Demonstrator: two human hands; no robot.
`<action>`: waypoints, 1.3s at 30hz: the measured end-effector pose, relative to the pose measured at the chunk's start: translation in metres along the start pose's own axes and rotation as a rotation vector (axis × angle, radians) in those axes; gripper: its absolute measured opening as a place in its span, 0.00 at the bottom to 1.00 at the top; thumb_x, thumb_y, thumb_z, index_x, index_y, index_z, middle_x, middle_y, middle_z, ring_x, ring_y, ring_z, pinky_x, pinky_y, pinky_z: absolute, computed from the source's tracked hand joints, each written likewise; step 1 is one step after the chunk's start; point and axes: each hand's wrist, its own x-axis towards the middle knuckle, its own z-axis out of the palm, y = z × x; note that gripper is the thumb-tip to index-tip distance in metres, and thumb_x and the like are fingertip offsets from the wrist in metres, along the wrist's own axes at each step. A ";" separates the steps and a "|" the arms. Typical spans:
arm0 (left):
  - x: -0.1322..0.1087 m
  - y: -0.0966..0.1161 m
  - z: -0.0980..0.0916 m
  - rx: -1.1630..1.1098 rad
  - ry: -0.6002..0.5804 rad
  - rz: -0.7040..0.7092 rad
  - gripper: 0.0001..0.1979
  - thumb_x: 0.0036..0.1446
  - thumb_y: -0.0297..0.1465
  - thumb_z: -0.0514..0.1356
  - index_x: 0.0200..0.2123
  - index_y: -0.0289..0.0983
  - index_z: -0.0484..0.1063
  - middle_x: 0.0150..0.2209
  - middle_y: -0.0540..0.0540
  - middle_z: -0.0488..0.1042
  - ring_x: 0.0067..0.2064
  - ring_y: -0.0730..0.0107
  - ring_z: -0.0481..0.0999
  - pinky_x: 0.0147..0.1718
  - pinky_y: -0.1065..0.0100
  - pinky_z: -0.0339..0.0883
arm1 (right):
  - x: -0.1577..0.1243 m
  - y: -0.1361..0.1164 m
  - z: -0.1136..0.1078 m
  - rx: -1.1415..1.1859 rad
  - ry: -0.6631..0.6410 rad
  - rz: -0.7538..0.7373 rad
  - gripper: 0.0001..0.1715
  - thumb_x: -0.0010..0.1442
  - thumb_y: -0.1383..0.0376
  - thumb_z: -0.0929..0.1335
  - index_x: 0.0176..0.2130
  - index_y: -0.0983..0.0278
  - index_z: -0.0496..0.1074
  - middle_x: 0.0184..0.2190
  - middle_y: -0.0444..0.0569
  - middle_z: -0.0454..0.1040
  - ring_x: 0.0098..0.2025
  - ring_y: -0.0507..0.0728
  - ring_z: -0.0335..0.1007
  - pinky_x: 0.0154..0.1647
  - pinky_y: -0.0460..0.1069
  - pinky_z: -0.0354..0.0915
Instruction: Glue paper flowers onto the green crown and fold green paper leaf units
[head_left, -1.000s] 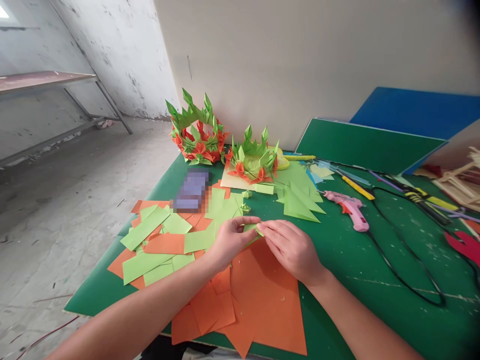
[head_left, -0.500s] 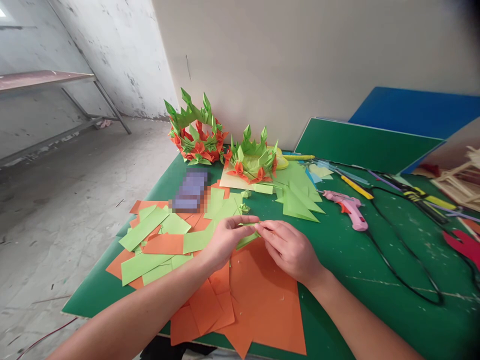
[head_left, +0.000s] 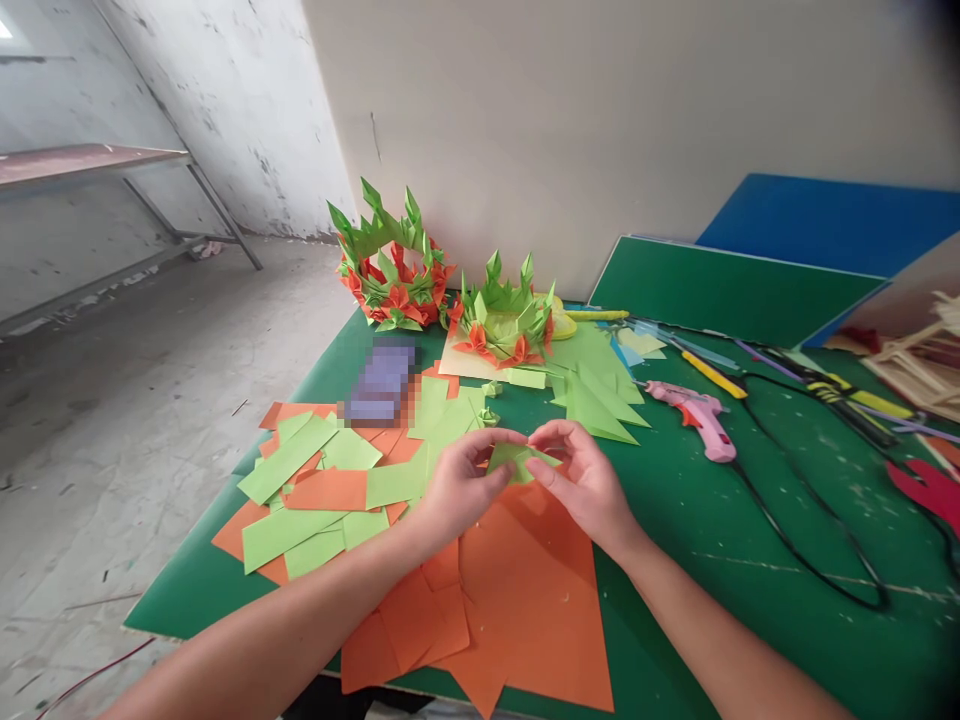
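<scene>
Between my hands is a small folded piece of green paper, held above a large orange sheet. My left hand grips its left side, thumb in front and fingers behind. On the other side my right hand pinches the paper between thumb and fingers. Just beyond my fingers lie two small folded green paper pieces. Loose green strips and orange strips are scattered to the left of my hands.
Two green and orange paper crowns stand at the back of the green table. A pink glue gun with a black cord lies right, near a yellow-handled knife. A blurred-out rectangular object rests at left.
My hands have turned and spread a little apart, the right one opening out from a fingertip pinch. The green paper now shows its flat face between my thumbs.
</scene>
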 end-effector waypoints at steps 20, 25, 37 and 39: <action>0.002 -0.006 -0.003 -0.092 -0.096 -0.118 0.17 0.44 0.26 0.64 0.40 0.38 0.68 0.30 0.54 0.56 0.27 0.79 0.55 0.26 0.73 0.53 | 0.000 -0.006 0.000 0.100 -0.104 0.278 0.17 0.56 0.54 0.71 0.28 0.64 0.70 0.22 0.41 0.64 0.25 0.49 0.56 0.26 0.46 0.55; 0.003 -0.004 -0.003 -0.293 -0.066 -0.203 0.20 0.42 0.27 0.68 0.40 0.38 0.68 0.31 0.54 0.60 0.28 0.80 0.60 0.29 0.73 0.57 | 0.001 -0.003 -0.002 0.168 -0.120 0.334 0.17 0.55 0.51 0.71 0.34 0.63 0.72 0.26 0.43 0.69 0.26 0.50 0.61 0.26 0.46 0.60; 0.004 0.002 -0.004 -0.159 -0.070 -0.146 0.16 0.43 0.26 0.65 0.37 0.37 0.68 0.34 0.51 0.67 0.33 0.74 0.68 0.31 0.71 0.61 | 0.000 -0.007 -0.001 0.124 -0.113 0.297 0.18 0.56 0.51 0.70 0.31 0.63 0.69 0.20 0.39 0.63 0.23 0.50 0.58 0.23 0.45 0.60; 0.004 0.002 -0.004 -0.120 -0.089 -0.114 0.15 0.43 0.26 0.66 0.37 0.37 0.68 0.35 0.50 0.68 0.34 0.74 0.69 0.32 0.71 0.62 | 0.001 -0.008 -0.001 0.126 -0.128 0.281 0.17 0.57 0.51 0.70 0.32 0.63 0.69 0.21 0.39 0.62 0.23 0.49 0.57 0.23 0.45 0.60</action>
